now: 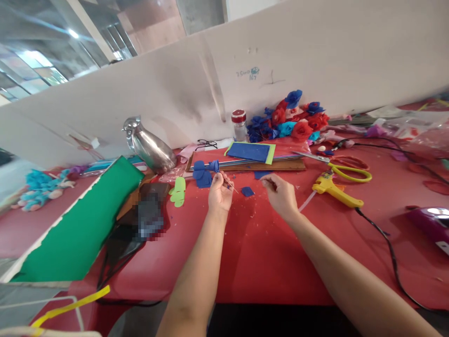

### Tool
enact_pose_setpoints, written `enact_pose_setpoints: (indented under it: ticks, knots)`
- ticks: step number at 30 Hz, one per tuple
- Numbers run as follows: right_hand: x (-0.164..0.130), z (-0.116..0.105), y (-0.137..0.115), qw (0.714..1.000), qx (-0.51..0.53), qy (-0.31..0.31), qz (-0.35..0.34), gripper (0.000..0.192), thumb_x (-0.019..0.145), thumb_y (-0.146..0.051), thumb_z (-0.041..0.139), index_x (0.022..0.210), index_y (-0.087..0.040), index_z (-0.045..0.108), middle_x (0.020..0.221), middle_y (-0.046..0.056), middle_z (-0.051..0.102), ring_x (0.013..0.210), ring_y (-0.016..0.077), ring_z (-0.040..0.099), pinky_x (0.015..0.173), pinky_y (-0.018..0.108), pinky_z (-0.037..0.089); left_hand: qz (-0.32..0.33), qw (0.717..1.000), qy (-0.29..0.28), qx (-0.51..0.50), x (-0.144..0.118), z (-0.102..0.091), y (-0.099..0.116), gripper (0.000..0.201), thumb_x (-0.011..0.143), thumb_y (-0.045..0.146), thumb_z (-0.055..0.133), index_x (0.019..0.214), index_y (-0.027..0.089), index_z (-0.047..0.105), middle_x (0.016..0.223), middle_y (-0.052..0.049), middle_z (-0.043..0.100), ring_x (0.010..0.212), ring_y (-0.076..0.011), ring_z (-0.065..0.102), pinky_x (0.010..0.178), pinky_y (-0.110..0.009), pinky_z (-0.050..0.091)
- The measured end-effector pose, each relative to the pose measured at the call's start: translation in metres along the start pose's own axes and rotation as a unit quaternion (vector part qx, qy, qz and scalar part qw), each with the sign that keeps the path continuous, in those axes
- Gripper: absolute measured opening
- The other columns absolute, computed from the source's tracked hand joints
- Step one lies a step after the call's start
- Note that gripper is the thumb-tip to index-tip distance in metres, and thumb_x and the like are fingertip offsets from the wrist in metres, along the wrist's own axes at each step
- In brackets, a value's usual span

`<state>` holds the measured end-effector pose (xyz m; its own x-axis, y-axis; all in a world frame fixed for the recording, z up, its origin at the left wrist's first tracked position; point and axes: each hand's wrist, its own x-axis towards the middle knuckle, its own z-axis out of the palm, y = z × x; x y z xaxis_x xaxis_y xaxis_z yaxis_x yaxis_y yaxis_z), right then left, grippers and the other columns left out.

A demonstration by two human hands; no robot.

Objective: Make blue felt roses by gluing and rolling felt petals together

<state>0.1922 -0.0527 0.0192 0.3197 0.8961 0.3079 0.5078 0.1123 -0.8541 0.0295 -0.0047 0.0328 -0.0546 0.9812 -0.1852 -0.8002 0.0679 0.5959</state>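
Observation:
My left hand (221, 192) is closed round the thin stem of a small blue paper flower (214, 165), its bud standing above the fingertips and the stem poking out lower right. My right hand (280, 193) hovers to the right with thumb and fingers pinched together; whatever they may hold is too small to make out. Between the hands a cut blue petal piece (247, 191) lies on the red table (259, 262). Another blue paper piece (262, 174) lies just beyond the right fingertips. Behind the left hand are several blue petal pieces (202, 177).
At right lie a yellow glue gun (335, 189) with its cord and yellow-handled scissors (351, 172). Further back are stacked paper sheets (249, 152), a red-lidded jar (239, 125) and a flower pile (298, 119). A metal jug (152, 147) and green board (80, 224) stand left.

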Motion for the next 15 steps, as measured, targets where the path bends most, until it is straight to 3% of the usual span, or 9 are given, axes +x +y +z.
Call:
enact_pose_setpoints:
  ticks: [6, 8, 11, 15]
  knots:
    - [0.007, -0.006, 0.006, 0.996, 0.021, 0.077, 0.025, 0.027, 0.084, -0.035, 0.046, 0.088, -0.019, 0.067, 0.067, 0.003, 0.064, 0.058, 0.0153, 0.051, 0.059, 0.027, 0.038, 0.122, 0.989, -0.01, 0.089, -0.002, 0.005, 0.001, 0.019, 0.077, 0.023, 0.071, 0.067, 0.02, 0.055, 0.067, 0.005, 0.056, 0.052, -0.0038, 0.043, 0.053, -0.018, 0.034]
    - [0.008, -0.002, 0.013, 0.999, -0.027, 0.046, -0.011, 0.024, 0.082, -0.032, 0.048, 0.087, -0.02, 0.069, 0.076, 0.005, 0.067, 0.068, 0.0181, 0.054, 0.067, 0.031, 0.04, 0.118, 0.985, -0.023, 0.12, -0.004, 0.005, -0.002, 0.02, 0.076, 0.025, 0.072, 0.068, 0.019, 0.054, 0.067, 0.005, 0.054, 0.048, -0.0032, 0.036, 0.05, -0.019, 0.03]
    - [0.003, 0.009, 0.022, 0.984, -0.158, -0.049, -0.07, 0.017, 0.076, -0.026, 0.057, 0.086, -0.021, 0.071, 0.09, 0.009, 0.067, 0.084, 0.0236, 0.054, 0.077, 0.037, 0.04, 0.086, 0.981, -0.035, 0.17, -0.003, 0.003, -0.006, 0.022, 0.071, 0.024, 0.075, 0.066, 0.018, 0.054, 0.06, 0.006, 0.048, 0.045, -0.0026, 0.03, 0.047, -0.019, 0.026]
    - [-0.006, 0.021, 0.023, 0.957, -0.262, -0.107, -0.071, 0.013, 0.079, -0.025, 0.06, 0.087, -0.022, 0.071, 0.096, 0.013, 0.065, 0.091, 0.0289, 0.049, 0.073, 0.039, 0.036, 0.068, 0.971, -0.012, 0.231, 0.001, -0.002, -0.008, 0.022, 0.063, 0.024, 0.079, 0.065, 0.016, 0.059, 0.059, 0.006, 0.05, 0.043, -0.0011, 0.029, 0.043, -0.02, 0.019]
